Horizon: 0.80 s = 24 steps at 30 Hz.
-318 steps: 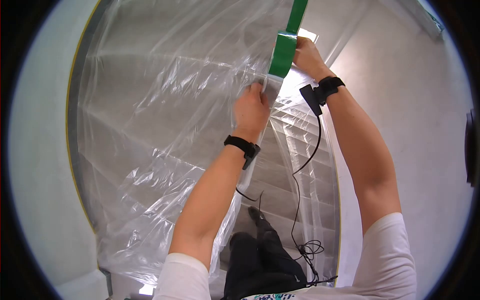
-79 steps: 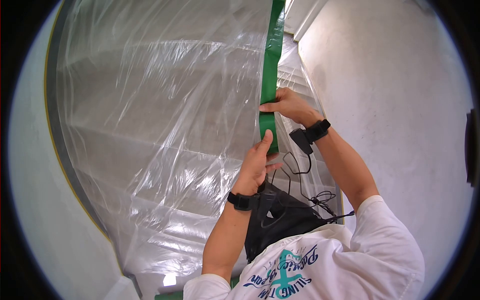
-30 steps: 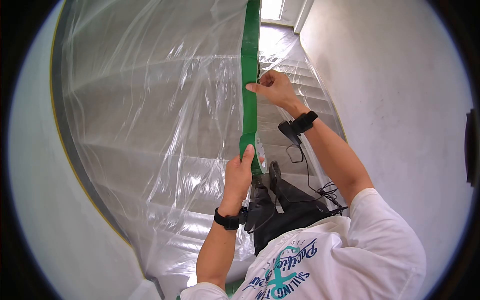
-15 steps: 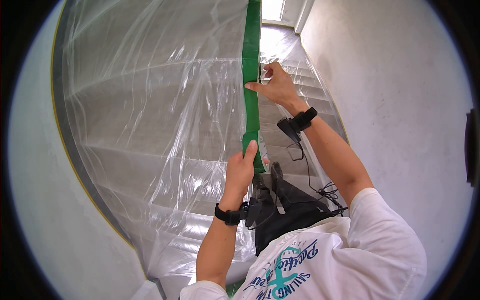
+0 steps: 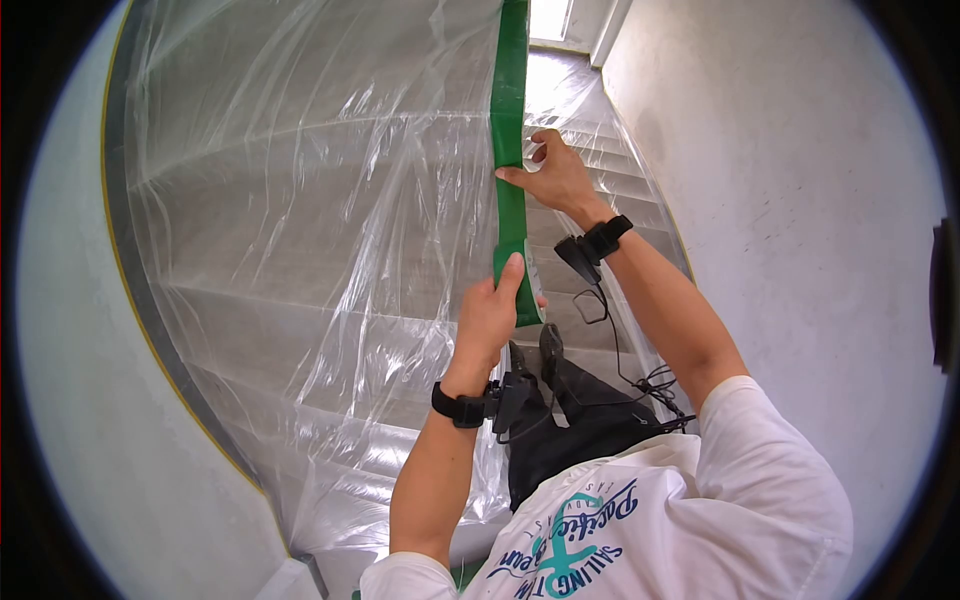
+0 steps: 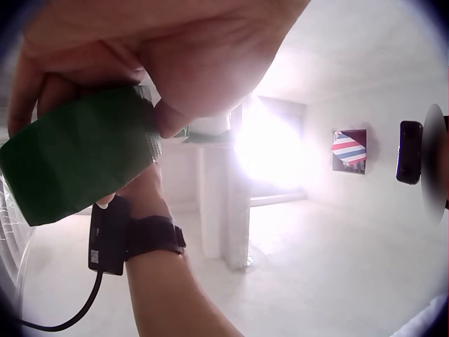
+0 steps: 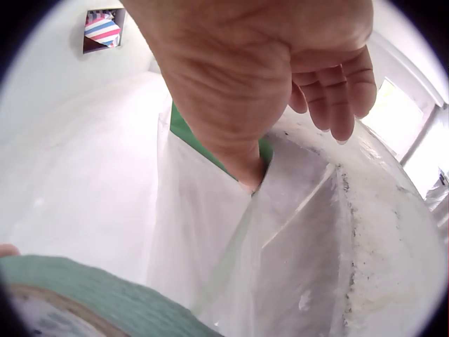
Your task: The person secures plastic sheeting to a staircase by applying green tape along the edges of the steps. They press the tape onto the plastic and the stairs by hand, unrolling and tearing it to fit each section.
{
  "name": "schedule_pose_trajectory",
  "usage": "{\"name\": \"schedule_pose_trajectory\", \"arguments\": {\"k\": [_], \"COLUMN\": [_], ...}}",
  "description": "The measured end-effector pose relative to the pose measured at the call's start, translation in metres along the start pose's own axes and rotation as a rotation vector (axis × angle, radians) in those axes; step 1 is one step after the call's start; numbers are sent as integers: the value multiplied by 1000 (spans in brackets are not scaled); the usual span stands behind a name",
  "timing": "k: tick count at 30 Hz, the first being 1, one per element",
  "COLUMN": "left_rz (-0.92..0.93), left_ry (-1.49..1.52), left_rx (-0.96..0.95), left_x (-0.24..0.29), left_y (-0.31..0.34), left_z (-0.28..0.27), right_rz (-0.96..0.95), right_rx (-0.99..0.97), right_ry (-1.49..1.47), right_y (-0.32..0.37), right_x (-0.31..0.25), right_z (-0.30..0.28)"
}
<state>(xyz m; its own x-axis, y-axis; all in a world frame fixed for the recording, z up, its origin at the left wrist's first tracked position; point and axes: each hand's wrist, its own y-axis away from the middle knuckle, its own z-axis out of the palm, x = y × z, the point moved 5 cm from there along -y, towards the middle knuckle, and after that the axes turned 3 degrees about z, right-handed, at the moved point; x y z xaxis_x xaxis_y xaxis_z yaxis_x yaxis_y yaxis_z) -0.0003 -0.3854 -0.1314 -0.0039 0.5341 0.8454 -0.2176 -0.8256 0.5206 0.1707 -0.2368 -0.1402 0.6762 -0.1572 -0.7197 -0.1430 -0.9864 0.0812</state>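
A roll of green tape (image 5: 528, 305) is gripped in my left hand (image 5: 485, 320), the thumb lying along its outer face. In the left wrist view the roll (image 6: 81, 158) hangs below the palm. From it a green strip (image 5: 510, 90) runs up along the edge of a clear plastic sheet (image 5: 290, 230). Farther up, my right thumb presses on the strip, while the other fingers of my right hand (image 5: 562, 182) hang loosely curled to its right. The right wrist view shows the thumb at the strip's edge (image 7: 200, 149), the fingers apart from it.
Stairs (image 5: 590, 150) show through and beside the plastic. Pale walls (image 5: 790, 200) stand on both sides. A black cable (image 5: 655, 385) trails from the wrist cameras past my dark trousers (image 5: 590, 420). A rough concrete edge (image 7: 351, 253) lies beside the strip.
Ten seconds ago the roll was beside my right hand; now my left hand holds it. Over the last second that hand has moved slightly up with the roll. The right thumb has stayed on the strip.
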Motion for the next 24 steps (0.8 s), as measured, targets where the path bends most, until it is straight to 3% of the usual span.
{"name": "schedule_pose_trajectory", "arguments": {"k": [9, 24], "left_rz": [94, 115], "left_ry": [-141, -43], "left_rx": [18, -9], "left_x": [37, 31], "left_y": [-9, -42], "left_z": [-7, -8], "right_rz": [11, 15], "right_rx": [43, 23], "right_ry": [9, -20], "right_y": [-8, -14], "right_x": [6, 22], "right_z": [7, 22]}}
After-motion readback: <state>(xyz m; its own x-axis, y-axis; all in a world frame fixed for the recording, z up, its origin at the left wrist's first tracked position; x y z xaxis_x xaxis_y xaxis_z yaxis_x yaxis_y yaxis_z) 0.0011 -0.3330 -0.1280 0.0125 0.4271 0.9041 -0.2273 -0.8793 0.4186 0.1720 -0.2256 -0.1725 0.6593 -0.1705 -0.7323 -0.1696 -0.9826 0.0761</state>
